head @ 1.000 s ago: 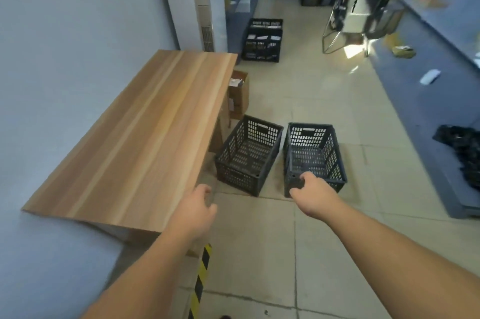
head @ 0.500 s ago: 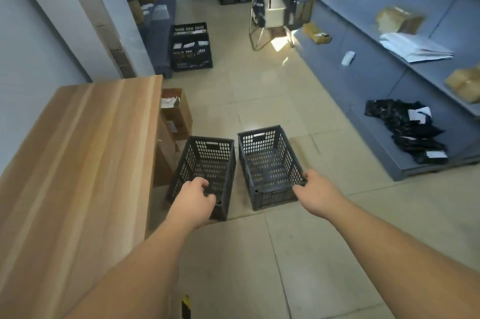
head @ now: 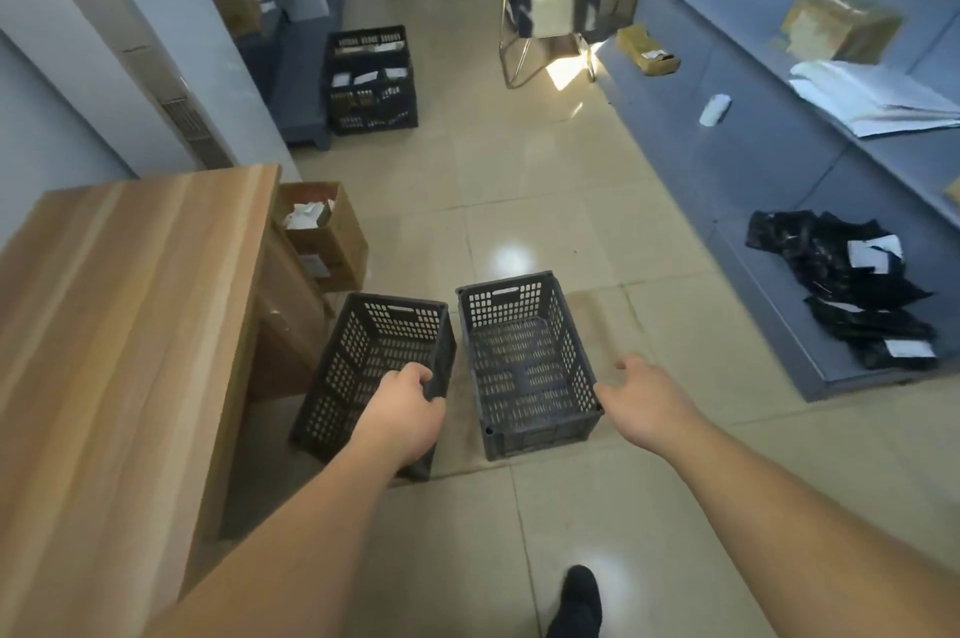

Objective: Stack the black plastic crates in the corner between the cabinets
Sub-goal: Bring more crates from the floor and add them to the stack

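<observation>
Gripping the empty left crate (head: 371,367), left hand (head: 402,411); right crate (head: 524,362) empty.

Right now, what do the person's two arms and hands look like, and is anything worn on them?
Both forearms are bare as far as the picture shows; no sleeve comes into view. The left hand and the right hand wear no gloves, and I see no watch, ring or bracelet. The fingers are uncovered. The only clothing in view is a black shoe near the lower edge.
</observation>
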Tool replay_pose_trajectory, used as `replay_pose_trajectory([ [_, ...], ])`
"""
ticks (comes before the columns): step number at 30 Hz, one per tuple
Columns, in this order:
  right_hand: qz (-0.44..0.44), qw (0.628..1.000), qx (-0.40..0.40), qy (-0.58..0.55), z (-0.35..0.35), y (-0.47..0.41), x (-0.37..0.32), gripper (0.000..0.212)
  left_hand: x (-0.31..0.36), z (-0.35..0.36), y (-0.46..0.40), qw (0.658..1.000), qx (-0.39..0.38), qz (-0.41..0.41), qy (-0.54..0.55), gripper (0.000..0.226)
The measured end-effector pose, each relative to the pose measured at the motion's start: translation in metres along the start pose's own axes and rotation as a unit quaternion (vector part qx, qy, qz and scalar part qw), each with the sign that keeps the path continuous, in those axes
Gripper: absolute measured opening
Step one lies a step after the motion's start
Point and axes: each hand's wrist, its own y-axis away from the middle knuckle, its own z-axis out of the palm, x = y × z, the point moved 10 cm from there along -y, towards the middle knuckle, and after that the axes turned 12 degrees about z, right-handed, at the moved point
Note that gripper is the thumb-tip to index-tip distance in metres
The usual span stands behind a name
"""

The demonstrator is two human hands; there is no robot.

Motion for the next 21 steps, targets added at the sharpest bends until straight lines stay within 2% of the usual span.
replay_pose_trajectory([
  [9,-0.007,0.998,-0.057,0.026,-0.028,-0.104,-0.023,0.045,0.031,0.031,-0.071,0.998,-0.028,-0.058,-0.001,0.055],
  [15,0.01,0.997,-0.069,0.04,-0.022,-0.168,-0.044,0.047,0.027,0.031,-0.14,0.996,-0.033,-0.079,0.009,0.055],
  [18,0.03,0.996,-0.072,0.051,-0.014,-0.202,-0.055,0.053,0.02,0.038,-0.179,0.995,-0.057,-0.08,0.005,0.054],
  [21,0.051,0.994,-0.077,0.051,-0.005,-0.232,-0.067,0.05,0.011,0.045,-0.217,0.993,-0.075,-0.087,0.012,0.052],
])
